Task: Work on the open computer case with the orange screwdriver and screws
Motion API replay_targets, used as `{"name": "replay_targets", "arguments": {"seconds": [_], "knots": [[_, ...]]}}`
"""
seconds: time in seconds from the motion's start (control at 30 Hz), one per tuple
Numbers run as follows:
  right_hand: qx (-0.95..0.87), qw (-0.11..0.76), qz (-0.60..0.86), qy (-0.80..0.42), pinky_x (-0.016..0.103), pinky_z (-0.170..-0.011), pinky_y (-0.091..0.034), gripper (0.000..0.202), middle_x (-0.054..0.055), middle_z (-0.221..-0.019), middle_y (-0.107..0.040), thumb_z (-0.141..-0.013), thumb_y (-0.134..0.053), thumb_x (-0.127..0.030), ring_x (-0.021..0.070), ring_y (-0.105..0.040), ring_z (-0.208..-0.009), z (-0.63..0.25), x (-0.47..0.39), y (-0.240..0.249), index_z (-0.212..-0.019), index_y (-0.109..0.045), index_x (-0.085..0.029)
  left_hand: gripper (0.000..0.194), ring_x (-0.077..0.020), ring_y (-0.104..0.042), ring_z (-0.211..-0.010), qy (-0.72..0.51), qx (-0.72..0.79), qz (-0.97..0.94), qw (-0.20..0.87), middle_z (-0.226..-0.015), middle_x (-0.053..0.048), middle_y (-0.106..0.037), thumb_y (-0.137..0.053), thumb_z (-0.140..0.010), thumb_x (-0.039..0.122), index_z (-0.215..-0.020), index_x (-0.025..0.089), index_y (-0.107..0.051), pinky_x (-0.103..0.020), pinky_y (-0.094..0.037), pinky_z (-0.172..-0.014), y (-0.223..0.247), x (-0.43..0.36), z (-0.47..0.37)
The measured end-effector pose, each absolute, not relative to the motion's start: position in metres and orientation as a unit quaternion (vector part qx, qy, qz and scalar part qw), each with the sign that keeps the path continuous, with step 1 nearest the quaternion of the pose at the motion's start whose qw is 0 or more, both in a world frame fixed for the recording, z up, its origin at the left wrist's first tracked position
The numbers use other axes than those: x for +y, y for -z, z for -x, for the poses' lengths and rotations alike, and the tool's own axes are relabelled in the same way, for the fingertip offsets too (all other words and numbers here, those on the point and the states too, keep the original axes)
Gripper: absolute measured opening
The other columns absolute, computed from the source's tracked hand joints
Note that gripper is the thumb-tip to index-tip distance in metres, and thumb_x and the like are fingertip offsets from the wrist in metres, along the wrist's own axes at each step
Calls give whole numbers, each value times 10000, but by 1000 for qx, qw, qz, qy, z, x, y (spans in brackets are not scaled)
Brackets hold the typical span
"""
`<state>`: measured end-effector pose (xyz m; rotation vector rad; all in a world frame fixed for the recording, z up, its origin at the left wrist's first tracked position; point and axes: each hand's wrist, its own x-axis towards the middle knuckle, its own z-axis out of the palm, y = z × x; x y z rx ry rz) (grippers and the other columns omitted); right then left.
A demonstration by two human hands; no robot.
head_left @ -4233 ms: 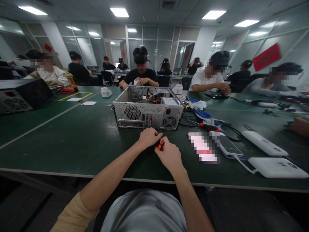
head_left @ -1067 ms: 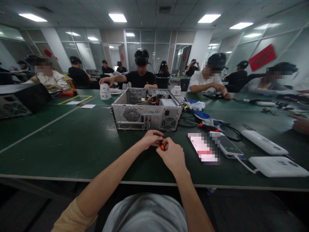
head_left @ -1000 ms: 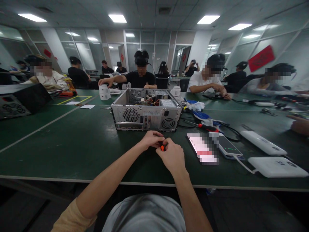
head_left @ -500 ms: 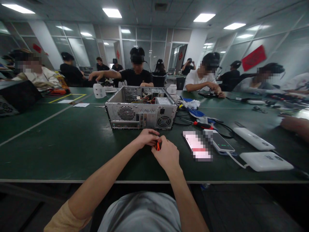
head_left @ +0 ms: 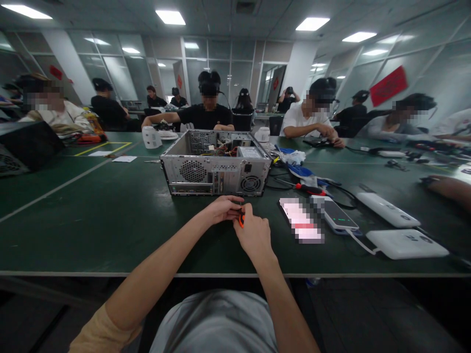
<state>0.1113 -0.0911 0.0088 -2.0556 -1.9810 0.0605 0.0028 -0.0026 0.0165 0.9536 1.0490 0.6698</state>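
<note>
My right hand is closed round a small orange and black object, perhaps a tool; most of it is hidden by the fingers. Close against it, my left hand has its fingers bent toward the same spot. Its fingertips meet the right hand's, and what they pinch is too small to make out. Just beyond both hands stands an opened metal computer case, its back panel with vent grille and fan facing me. Wires and a power supply show inside.
On the right lie a phone, a power bank, white devices and a red-black screwdriver among cables and blue-white gloves. A black case stands far left. Several people sit around the green table.
The fingers of my right hand have shifted slightly round the orange and black object, and more orange shows. Across the table, a person's outstretched arm has drawn in a little.
</note>
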Motion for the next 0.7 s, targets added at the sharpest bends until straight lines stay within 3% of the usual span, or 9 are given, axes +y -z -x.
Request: {"name": "replay_targets", "arguments": {"seconds": [0.13,0.27,0.43,0.7], "knots": [[-684,139,715,-29,340,-813,-351,239,107,-945,-745,-989,-464,-300,237,-710,-886,-110,-90,-7,-1193,-429,-180,573,-146,-669,-600,-314,495,-457,669,-719,-42,-692,-690,-842,103,-1370,94,-469,-265,-557,-641,-14,-1,-7],[-689,156,707,-40,361,-822,-358,284,115,-921,-743,-1012,-411,-402,262,-708,-870,-109,-92,-7,-1173,-436,-168,840,-139,-641,-566,-322,509,-464,649,-664,-13,-662,-718,-787,33,-1512,87,-298,-248,-546,-612,-11,1,-10],[-697,181,693,-40,346,-806,-357,193,100,-954,-733,-986,-351,-238,247,-689,-883,-109,-93,-9,-1124,-473,-181,855,-132,-663,-605,-307,503,-446,674,-715,-24,-687,-682,-794,6,-1542,101,-277,-264,-565,-704,-15,3,-9],[-686,209,697,-31,320,-766,-381,211,79,-968,-686,-886,-492,-234,235,-628,-904,-111,-93,-13,-1078,-569,-196,850,-117,-650,-572,-287,493,-431,700,-702,0,-681,-608,-800,-45,-1552,114,-244,-266,-583,-685,-23,3,-11]]}}
